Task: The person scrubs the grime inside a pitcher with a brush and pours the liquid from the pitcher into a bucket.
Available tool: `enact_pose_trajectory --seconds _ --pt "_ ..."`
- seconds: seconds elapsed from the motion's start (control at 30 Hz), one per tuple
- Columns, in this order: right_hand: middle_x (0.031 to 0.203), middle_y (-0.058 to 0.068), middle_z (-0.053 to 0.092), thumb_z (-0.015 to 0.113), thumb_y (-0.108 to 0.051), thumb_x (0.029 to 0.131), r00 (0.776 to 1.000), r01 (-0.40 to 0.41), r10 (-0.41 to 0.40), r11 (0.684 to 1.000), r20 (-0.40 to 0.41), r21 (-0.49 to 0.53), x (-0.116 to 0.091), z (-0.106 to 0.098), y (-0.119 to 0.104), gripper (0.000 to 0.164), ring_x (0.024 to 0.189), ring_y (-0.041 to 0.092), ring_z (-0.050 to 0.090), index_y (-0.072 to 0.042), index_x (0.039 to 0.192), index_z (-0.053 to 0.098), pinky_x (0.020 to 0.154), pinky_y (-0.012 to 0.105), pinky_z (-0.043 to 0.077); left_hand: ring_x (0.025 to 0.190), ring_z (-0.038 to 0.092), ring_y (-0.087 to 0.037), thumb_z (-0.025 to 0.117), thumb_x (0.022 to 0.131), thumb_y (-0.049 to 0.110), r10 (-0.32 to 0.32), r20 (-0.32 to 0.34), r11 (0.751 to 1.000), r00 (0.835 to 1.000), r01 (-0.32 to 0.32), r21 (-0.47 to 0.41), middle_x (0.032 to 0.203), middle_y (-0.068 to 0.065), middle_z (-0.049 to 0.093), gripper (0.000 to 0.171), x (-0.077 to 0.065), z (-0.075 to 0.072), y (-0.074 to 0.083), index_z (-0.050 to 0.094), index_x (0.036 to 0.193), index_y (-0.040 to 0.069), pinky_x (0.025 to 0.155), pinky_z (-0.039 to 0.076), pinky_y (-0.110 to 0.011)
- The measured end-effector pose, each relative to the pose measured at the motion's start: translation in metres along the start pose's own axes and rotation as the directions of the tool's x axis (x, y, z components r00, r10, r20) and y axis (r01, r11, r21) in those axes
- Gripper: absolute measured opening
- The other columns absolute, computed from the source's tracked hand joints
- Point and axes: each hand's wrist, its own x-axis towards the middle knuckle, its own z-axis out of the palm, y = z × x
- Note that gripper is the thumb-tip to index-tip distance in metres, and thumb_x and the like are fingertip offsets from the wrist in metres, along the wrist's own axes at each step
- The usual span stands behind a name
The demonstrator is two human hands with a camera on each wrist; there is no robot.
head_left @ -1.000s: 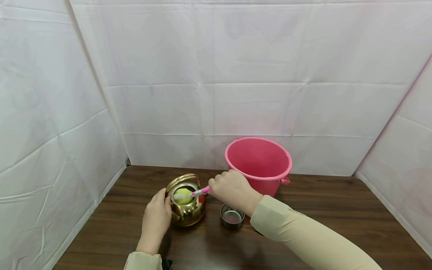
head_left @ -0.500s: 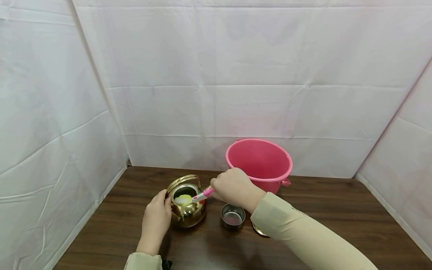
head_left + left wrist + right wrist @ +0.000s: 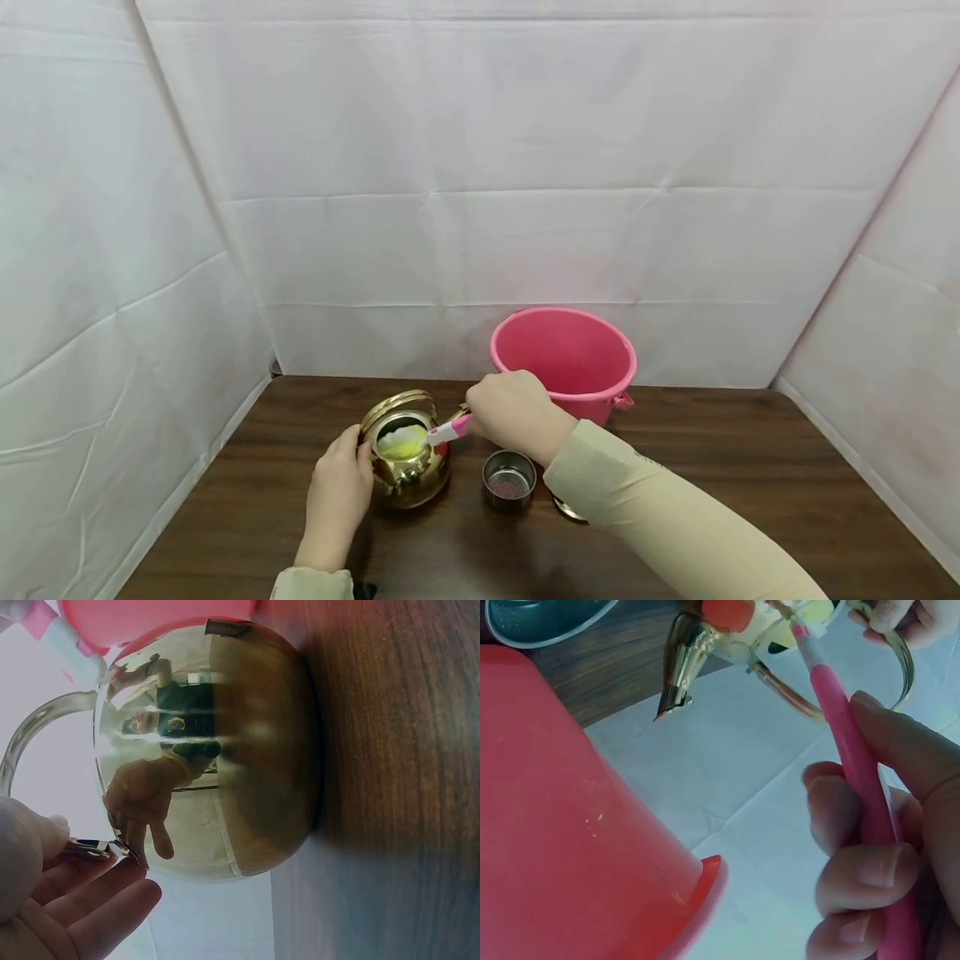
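Note:
A shiny gold kettle (image 3: 411, 487) stands lidless on the table, its hooped handle (image 3: 45, 712) raised. My left hand (image 3: 337, 487) pinches the base of that handle between thumb and fingers. In the right wrist view, my right hand (image 3: 885, 847) has its fingers curled round the pink handle of a sponge brush (image 3: 847, 742). The brush slants down to the left, and its yellow and white sponge head (image 3: 402, 442) is in the kettle's mouth, partly hidden by the rim. The kettle's spout (image 3: 684, 664) shows in the right wrist view.
A pink bucket (image 3: 562, 350) stands behind my right hand, close to the white cloth wall (image 3: 450, 250). Right of the kettle is a small metal strainer cup (image 3: 509, 483). A gold lid (image 3: 568, 510) lies partly under my right sleeve. The table (image 3: 697, 467) is dark wood.
The sponge head has sunk lower into the kettle's mouth, and my right hand has shifted slightly with the brush. My left hand keeps its hold on the handle. The head view has shifted slightly.

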Motion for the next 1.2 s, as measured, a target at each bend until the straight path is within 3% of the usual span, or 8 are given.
enact_pose_trajectory --seconds 0.2,0.47,0.67,0.97,1.2 --pt "0.061 -0.003 0.061 0.072 -0.039 0.081 0.994 -0.097 0.093 0.994 0.059 0.052 0.001 -0.002 -0.004 0.024 0.052 0.014 0.054 -0.018 0.070 0.066 0.043 0.033 0.046 0.085 0.064 -0.045 0.059 0.091 0.002 -0.010 -0.001 1.000 1.000 0.010 0.004 0.096 -0.028 0.064 0.021 -0.001 0.000 -0.001 0.057 0.108 -0.009 0.067 0.053 -0.053" --pt "0.056 -0.002 0.057 0.071 -0.037 0.082 0.984 -0.175 0.173 0.981 0.036 0.084 0.000 0.002 -0.006 0.025 0.046 0.018 0.048 -0.017 0.068 0.067 0.040 0.033 0.044 0.082 0.064 -0.046 0.058 0.090 -0.001 0.013 -0.002 1.000 1.000 -0.013 0.015 0.094 -0.028 0.063 0.020 -0.001 -0.002 0.001 0.056 0.107 -0.010 0.065 0.052 -0.053" --pt "0.053 -0.002 0.054 0.071 -0.040 0.082 0.987 -0.157 0.158 0.987 -0.021 0.043 0.000 0.009 -0.003 0.028 0.044 0.017 0.045 -0.018 0.066 0.066 0.038 0.031 0.041 0.083 0.064 -0.044 0.057 0.090 0.000 0.020 0.013 1.000 1.000 -0.020 0.018 0.095 -0.027 0.063 0.020 0.000 -0.002 0.001 0.056 0.107 -0.011 0.067 0.052 -0.052" --pt "0.055 -0.003 0.055 0.066 -0.042 0.086 0.996 -0.064 0.057 0.994 -0.075 -0.092 -0.001 0.014 -0.003 0.032 0.044 0.014 0.048 -0.015 0.069 0.061 0.038 0.030 0.043 0.086 0.064 -0.044 0.057 0.090 -0.001 0.019 0.043 0.999 0.999 -0.020 0.029 0.097 -0.028 0.063 0.021 -0.002 -0.007 0.004 0.056 0.108 -0.012 0.068 0.053 -0.052" --pt "0.055 -0.003 0.055 0.065 -0.043 0.087 0.987 -0.024 0.000 0.989 -0.160 -0.145 -0.002 0.018 -0.003 0.034 0.046 0.013 0.050 -0.016 0.068 0.060 0.039 0.029 0.042 0.084 0.064 -0.044 0.058 0.090 -0.001 0.034 0.026 0.999 0.999 -0.034 0.028 0.096 -0.027 0.063 0.021 -0.001 -0.008 0.004 0.056 0.107 -0.011 0.067 0.053 -0.052"
